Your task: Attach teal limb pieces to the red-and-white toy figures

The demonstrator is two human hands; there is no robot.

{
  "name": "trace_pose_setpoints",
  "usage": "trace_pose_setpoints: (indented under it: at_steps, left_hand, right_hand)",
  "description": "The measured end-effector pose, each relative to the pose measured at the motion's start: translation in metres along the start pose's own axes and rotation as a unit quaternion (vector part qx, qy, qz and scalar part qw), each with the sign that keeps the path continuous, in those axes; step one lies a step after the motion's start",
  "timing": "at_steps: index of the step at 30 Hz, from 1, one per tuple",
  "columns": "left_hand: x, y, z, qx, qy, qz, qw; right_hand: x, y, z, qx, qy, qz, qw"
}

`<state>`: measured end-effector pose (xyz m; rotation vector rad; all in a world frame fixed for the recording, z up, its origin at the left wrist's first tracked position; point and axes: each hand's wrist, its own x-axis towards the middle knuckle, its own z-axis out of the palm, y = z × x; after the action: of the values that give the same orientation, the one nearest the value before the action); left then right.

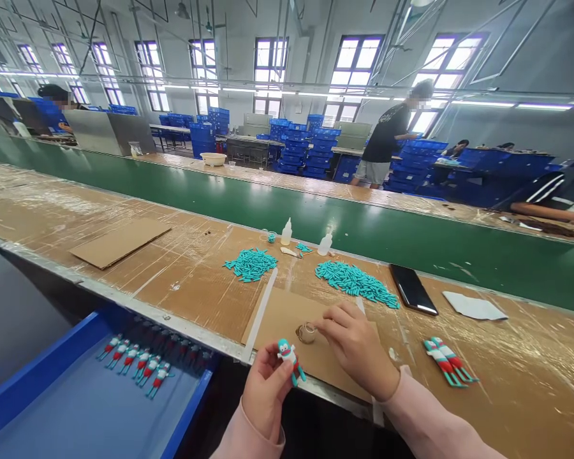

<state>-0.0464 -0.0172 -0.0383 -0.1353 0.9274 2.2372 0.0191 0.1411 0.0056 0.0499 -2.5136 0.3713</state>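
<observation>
A person's left hand (266, 390) pinches a small turquoise, white and red figurine (286, 352) by the near edge of a flat brown cardboard sheet (287, 305). Over the sheet, the right hand (356, 347) reaches a small round beige pot (307, 333); I cannot tell whether its fingertips grip anything. Beyond the sheet lie heaped turquoise sticks (356, 282).

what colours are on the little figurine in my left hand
The figurine is turquoise, white and red, as the head view shows.

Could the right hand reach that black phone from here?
Probably yes: the black phone lies ahead and to the right of the right hand, with nothing tall between, only low teal pieces close by.
</observation>
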Motion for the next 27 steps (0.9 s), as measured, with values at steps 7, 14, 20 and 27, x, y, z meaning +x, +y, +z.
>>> trace_pose_setpoints:
  at_steps: [7, 14, 20, 27]
  left_hand:
    - [-0.011, 0.004, 0.013, 0.056, -0.072, 0.023, 0.996]
    - [-0.013, 0.0, 0.014, 0.068, -0.162, 0.036, 0.984]
    - [-0.025, 0.005, 0.026, 0.08, -0.166, 0.03, 0.982]
    - [-0.033, 0.005, 0.031, 0.131, -0.124, 0.028, 0.983]
  right_hand:
    - [0.0, -0.031, -0.023, 0.478, -0.082, 0.35, 0.801]
    - [-0.003, -0.051, -0.039, 0.553, -0.066, 0.372, 0.743]
    - [-0.01, -0.056, -0.047, 0.511, -0.058, 0.351, 0.783]
    - [-0.016, -0.061, -0.052, 0.455, -0.062, 0.317, 0.83]
